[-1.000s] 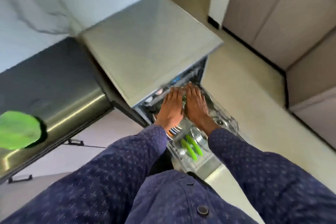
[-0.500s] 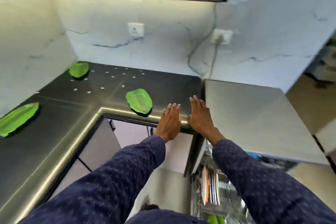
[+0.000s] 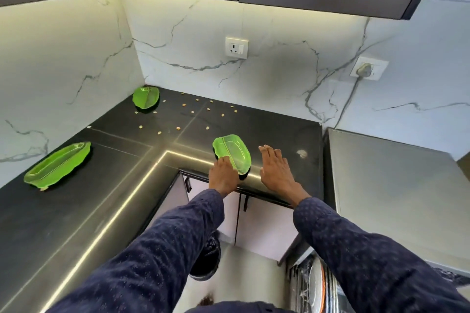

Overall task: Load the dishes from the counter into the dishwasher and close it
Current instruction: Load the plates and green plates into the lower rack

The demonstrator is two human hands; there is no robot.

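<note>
- My left hand [image 3: 223, 176] is at the near left edge of the closest green leaf-shaped dish [image 3: 232, 154]; its fingers curl at the rim, touching it, but I cannot tell whether they actually grip it.
- My right hand [image 3: 276, 169] hovers just to the right of that dish, fingers straight and spread, palm down, holding nothing and apart from the dish.
- That dish sits near the front edge of the black counter [image 3: 267, 129], above the pale cabinet doors [image 3: 264, 226].
- A second green leaf-shaped dish [image 3: 146, 97] lies in the far corner of the counter, close to the marble backsplash [image 3: 279, 84].
- A third, longer green leaf-shaped dish [image 3: 58, 165] rests on the left run of the counter, well apart from the other two.
- Small pale seeds [image 3: 183, 104] are scattered on the counter between the corner dish and the nearest one.
- The dishwasher [image 3: 394, 198] stands to the right of the counter, its grey top in view; below my right sleeve [image 3: 368, 256] I see its rack [image 3: 315, 284] with upright plates, so it stands open.
- Two wall sockets are on the backsplash: a bare one [image 3: 236, 48] and one with a plug [image 3: 368, 68] whose cable runs down behind the dishwasher.
</note>
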